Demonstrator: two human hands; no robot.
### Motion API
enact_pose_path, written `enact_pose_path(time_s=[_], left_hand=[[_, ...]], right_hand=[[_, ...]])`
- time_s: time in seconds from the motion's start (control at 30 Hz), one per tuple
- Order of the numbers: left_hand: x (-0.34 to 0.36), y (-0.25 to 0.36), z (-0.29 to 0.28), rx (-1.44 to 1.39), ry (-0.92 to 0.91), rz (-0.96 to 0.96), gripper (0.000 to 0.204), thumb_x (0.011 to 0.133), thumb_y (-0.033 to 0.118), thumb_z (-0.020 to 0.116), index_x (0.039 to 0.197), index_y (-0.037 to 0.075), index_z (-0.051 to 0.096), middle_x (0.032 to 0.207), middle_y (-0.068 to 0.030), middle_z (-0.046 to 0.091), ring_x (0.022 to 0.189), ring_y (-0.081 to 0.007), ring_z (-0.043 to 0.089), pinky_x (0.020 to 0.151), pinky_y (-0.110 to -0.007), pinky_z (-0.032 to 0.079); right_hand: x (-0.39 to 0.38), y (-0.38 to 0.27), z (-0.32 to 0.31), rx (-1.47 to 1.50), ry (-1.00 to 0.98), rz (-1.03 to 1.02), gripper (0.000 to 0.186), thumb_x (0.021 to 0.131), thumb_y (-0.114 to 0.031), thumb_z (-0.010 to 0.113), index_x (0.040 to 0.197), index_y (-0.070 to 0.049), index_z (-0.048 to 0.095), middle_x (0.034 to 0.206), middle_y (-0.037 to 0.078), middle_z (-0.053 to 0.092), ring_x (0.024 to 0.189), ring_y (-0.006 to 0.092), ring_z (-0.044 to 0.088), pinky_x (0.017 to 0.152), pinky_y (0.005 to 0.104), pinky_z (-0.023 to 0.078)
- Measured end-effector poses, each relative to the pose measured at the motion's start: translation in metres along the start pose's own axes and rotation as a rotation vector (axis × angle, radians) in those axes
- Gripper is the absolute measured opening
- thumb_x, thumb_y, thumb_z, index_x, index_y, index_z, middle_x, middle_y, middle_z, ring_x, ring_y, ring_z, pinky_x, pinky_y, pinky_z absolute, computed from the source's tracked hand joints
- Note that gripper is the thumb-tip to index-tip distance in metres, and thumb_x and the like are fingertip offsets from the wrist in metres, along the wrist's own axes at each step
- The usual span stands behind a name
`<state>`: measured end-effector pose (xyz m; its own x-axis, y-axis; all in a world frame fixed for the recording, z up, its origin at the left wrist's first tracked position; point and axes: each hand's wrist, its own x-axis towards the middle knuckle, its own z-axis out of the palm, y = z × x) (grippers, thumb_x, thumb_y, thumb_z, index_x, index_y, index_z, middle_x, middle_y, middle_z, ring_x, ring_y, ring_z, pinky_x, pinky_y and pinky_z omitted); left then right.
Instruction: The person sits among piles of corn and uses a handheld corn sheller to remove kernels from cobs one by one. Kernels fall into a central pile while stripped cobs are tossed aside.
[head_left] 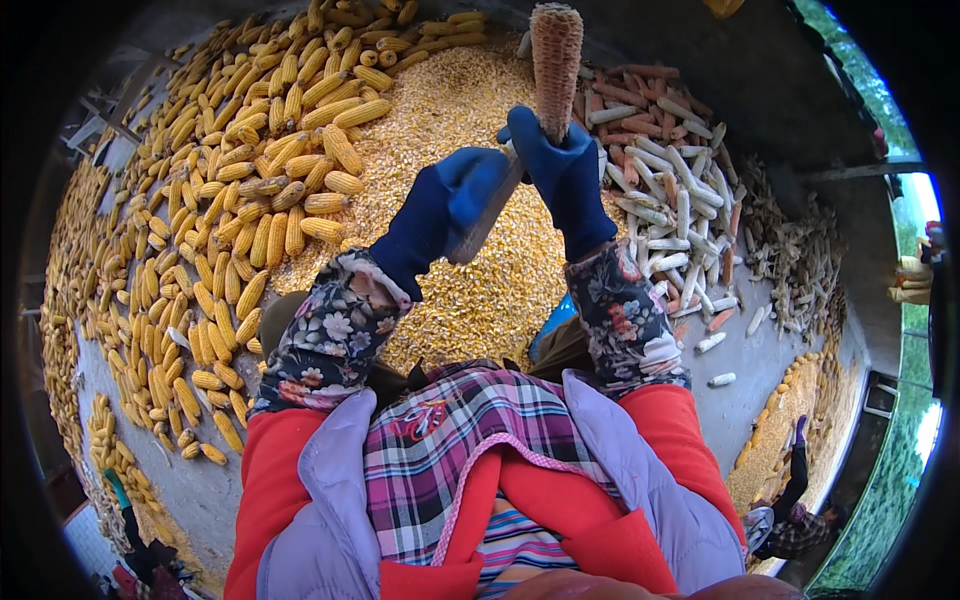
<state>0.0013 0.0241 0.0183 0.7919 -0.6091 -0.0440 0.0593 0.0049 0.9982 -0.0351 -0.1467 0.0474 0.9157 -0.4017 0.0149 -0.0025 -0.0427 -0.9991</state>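
Observation:
Both of my hands wear blue gloves and are raised over a heap of loose yellow corn kernels [480, 310]. My right hand [562, 180] is closed round the lower end of a stripped reddish-brown corn cob [556, 65], which stands upright. Closed on a long, flat greyish piece [485, 220], my left hand [455, 200] is just left of the right one. That piece slants up toward the right hand, and its exact kind is unclear. Where its upper end meets the right glove, I cannot tell whether it touches the cob.
Unshelled yellow corn ears [240, 200] spread widely on the left. Bare white and reddish cobs [690, 190] lie piled at the right, with dry husks [795, 250] beyond. Other people [800, 525] are at the lower right and lower left, beside more corn.

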Motion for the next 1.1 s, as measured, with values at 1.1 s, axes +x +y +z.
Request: enact_pose_path(time_s=[1.1], left_hand=[[0.007,-0.012,-0.003,0.696,0.069,0.172,0.054,0.092,0.047,0.073,0.121,0.002,0.071,0.119,-0.0213,0.072,0.112,-0.0325,0.07,0.099,-0.038,0.053]], right_hand=[[0.027,-0.014,-0.213,-0.245,0.621,-0.367,0.05,0.103,-0.039,0.059,0.13,0.003,0.065,0.115,0.017,0.073,0.101,0.024,0.071,0.093,0.0361,0.056]])
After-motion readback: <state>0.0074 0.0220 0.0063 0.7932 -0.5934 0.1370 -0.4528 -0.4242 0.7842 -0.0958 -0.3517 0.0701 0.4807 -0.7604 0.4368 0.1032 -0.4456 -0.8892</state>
